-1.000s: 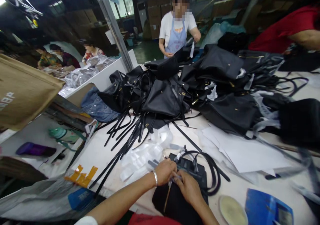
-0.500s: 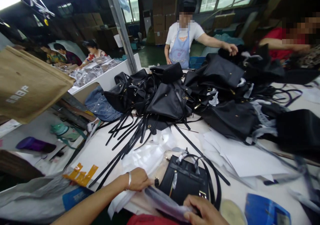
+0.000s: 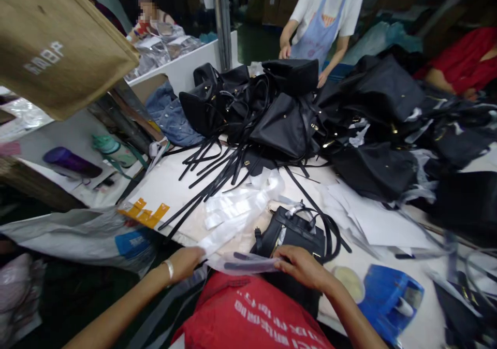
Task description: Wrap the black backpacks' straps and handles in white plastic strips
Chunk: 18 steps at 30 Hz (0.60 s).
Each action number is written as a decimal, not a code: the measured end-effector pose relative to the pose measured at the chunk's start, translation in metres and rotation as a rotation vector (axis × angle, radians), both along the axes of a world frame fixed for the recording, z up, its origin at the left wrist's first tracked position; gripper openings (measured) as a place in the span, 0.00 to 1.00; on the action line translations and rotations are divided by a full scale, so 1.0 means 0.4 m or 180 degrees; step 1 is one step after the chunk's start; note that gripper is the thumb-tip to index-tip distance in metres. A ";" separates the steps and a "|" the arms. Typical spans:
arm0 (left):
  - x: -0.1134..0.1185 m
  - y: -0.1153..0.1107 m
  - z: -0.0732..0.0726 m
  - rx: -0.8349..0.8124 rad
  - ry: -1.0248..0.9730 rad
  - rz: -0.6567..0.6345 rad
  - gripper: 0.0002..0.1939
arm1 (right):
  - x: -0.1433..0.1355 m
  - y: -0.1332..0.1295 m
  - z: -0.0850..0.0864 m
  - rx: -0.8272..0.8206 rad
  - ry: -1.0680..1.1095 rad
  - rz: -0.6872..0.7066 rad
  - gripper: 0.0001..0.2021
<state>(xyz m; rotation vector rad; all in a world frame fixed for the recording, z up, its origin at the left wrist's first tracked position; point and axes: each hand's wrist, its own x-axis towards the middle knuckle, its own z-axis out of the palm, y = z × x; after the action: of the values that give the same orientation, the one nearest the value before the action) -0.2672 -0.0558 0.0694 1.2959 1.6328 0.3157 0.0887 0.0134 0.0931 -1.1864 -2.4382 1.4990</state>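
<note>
A strip of translucent plastic film (image 3: 243, 266) is stretched between my two hands at the table's near edge. My left hand (image 3: 186, 263), wearing a silver bracelet, is closed on its left end, where white foam sheeting (image 3: 233, 230) also meets the fingers. With thumb and fingers pinched, my right hand (image 3: 301, 267) grips the other end. Just beyond the film lies a small black backpack (image 3: 298, 230) with a front zip and looped straps; its near part is partly covered by my right hand. A red apron (image 3: 252, 313) covers my lap.
Black bags (image 3: 287, 126) are heaped across the table's far side, long straps trailing forward. White paper sheets (image 3: 380, 224) lie right. Near my right forearm are a blue tape dispenser (image 3: 388, 297) and a round tub (image 3: 349, 281). A co-worker in a blue apron (image 3: 318, 33) stands opposite.
The view has tilted down and turned left. My hands have drawn the film nearer my body, off the backpack's front. The co-worker opposite has lowered an outstretched arm.
</note>
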 end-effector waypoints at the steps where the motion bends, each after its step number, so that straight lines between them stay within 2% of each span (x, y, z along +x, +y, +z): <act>1: 0.040 0.027 0.008 0.0146 -0.0130 -0.0171 0.12 | -0.008 -0.001 0.004 0.0032 0.0012 0.0046 0.08; 4: 0.189 0.093 0.037 0.0716 -0.0805 -0.1188 0.21 | -0.020 -0.009 0.021 0.0099 0.0079 0.0103 0.08; 6: 0.282 0.106 0.044 0.0444 -0.1186 -0.1579 0.22 | -0.016 -0.017 0.029 0.0130 0.0140 0.0017 0.08; 7: 0.319 0.103 0.041 0.0161 -0.1388 -0.1587 0.20 | -0.010 -0.023 0.032 0.0142 0.0171 -0.0055 0.07; 9: 0.373 0.085 0.021 -0.0456 -0.1787 -0.1318 0.16 | 0.010 -0.035 0.031 0.0172 0.0219 -0.0236 0.07; 11: 0.402 0.061 -0.003 -0.0815 -0.2080 -0.0888 0.15 | 0.039 -0.051 0.024 0.0231 0.0246 -0.0454 0.07; 14: 0.423 0.034 -0.019 -0.0895 -0.2273 -0.0450 0.16 | 0.093 -0.078 0.005 0.0345 0.0264 -0.0717 0.09; 18: 0.453 0.013 -0.004 -0.1076 -0.2291 -0.0182 0.18 | 0.161 -0.107 -0.025 0.0276 0.0282 -0.0747 0.10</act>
<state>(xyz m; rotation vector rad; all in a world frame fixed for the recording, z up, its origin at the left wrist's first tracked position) -0.0859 -0.0504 0.0677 0.8297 0.9800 0.3943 0.1532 -0.0293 0.0829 -1.3057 -2.1946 1.3365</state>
